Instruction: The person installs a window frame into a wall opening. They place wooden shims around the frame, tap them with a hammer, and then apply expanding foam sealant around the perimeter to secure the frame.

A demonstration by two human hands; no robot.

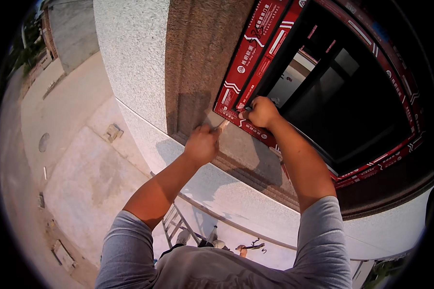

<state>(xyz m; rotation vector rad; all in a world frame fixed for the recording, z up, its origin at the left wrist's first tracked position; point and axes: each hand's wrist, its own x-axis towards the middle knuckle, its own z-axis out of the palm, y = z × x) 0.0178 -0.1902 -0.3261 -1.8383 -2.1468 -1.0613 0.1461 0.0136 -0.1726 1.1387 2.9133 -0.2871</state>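
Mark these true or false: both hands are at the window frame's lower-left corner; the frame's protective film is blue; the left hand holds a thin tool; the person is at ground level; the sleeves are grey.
1. Both hands work at the lower-left corner of the window frame. True: left hand, right hand.
2. The protective film is blue. False: it is red with white markings.
3. The left hand holds a thin tool. True.
4. The person is at ground level. False: a ladder and the pavement lie far below.
5. The sleeves are grey. True.
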